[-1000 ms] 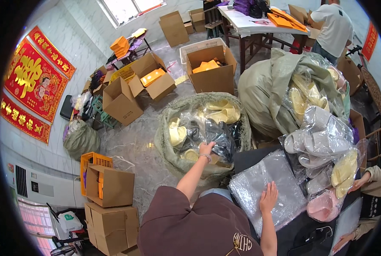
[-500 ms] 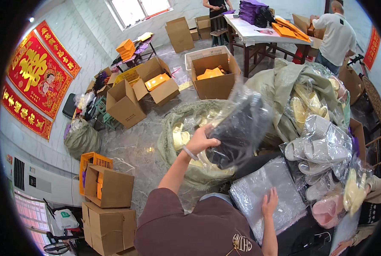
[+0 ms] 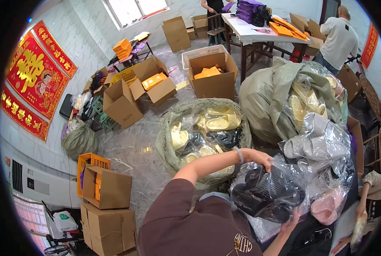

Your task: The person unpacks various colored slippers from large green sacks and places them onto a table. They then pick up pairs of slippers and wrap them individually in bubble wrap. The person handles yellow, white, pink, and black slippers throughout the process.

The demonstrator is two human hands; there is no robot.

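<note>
A clear plastic bag of black slide slippers lies over the stack of clear plastic bags in front of me. My left hand reaches across and grips its upper edge, fingers closed on the plastic. At the lower right corner my right hand holds the same bag, its fingertips partly behind the film. Bagged grey slippers and pink slippers are piled just to the right. Left of my arm stands an open woven sack with bagged cream and black slippers in it.
A larger green sack of bagged slippers stands ahead. Open cartons sit on the floor beyond, and stacked cartons at left. A co-worker's hand holds a bagged cream item at far right. Other people are near the white table.
My left hand has brought the bagged black slippers from above the sack down and right onto the stack. My right hand has moved from lying on the stack to the bag's corner.
</note>
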